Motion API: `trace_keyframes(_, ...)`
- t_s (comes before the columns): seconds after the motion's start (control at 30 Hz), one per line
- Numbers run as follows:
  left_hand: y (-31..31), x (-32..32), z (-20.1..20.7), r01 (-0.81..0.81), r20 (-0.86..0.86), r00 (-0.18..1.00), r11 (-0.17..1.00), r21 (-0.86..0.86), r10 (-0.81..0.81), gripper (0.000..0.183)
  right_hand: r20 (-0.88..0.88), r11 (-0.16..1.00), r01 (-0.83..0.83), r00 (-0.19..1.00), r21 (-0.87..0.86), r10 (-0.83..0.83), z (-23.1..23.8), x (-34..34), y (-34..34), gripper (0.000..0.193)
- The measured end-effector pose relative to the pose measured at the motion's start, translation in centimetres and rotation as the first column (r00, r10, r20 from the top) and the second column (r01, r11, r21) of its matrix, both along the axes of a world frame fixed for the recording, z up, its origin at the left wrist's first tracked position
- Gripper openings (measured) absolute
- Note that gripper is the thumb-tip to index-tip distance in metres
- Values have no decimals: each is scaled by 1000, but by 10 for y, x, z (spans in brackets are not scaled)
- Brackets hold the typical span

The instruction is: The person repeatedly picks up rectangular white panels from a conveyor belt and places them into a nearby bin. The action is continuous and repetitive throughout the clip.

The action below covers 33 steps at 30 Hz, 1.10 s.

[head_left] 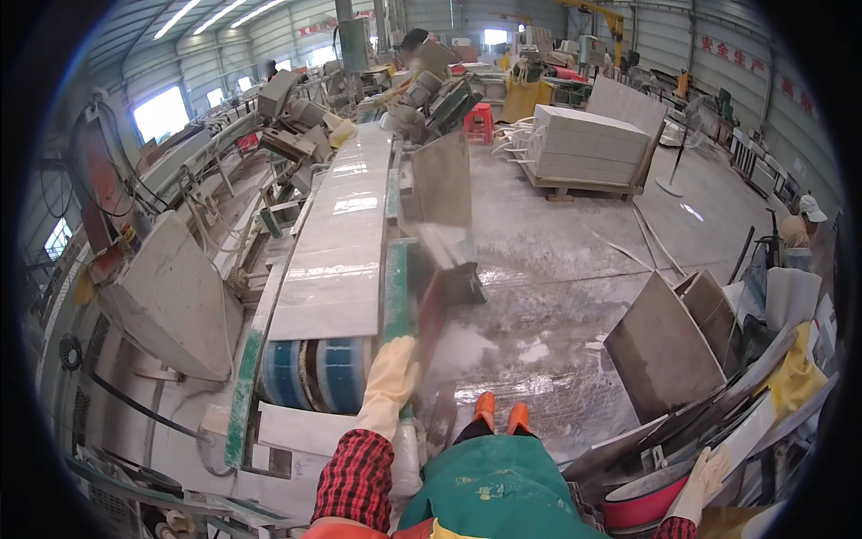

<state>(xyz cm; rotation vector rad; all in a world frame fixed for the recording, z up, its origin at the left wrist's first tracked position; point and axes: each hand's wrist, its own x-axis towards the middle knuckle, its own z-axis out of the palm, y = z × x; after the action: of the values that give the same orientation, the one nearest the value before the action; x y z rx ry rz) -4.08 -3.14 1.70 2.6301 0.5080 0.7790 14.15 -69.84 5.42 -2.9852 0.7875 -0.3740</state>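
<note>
My left hand (390,377), in a cream rubber glove and a red-and-black checked sleeve, rests on the green side rail (396,292) of a conveyor. Its fingers lie stretched out, holding nothing. Wet, pale stone slabs (328,274) lie end to end on the conveyor, and the nearest one ends above the blue roller (343,373). At the lower right, my right hand (708,474), gloved alike, has its fingers extended against the edge of a white strip (747,437). Beside it is a red-rimmed basin (633,510). The underside of this hand is hidden.
Brown boards (664,346) lean at the right, near a yellow cloth (795,368). A stack of white slabs (588,144) sits on a pallet farther back. A large pale slab (175,296) stands left of the conveyor. The floor (530,314) is wet. A person (802,225) is at far right.
</note>
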Motion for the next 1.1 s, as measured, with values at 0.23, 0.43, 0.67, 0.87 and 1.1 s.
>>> trace_keyframes(0.23,-2,3,10,2,-41,999,1000,-9,-2,48,94,992,-72,992,-100,82,-26,-4,-22,61)
trace_keyframes(0.43,1,4,3,11,-9,1000,1000,3,-11,51,131,996,-85,987,-32,88,-30,3,-26,57)
trace_keyframes(0.67,3,2,12,32,19,999,998,-53,-31,49,-95,981,159,984,108,-149,-19,36,-60,83)
trace_keyframes(0.87,1,0,22,14,11,1000,990,-137,-13,46,90,909,4,995,416,-45,-111,70,-171,76)
trace_keyframes(1.1,9,-4,9,29,72,997,997,-76,-23,43,352,822,-496,850,280,392,-110,53,-164,26)
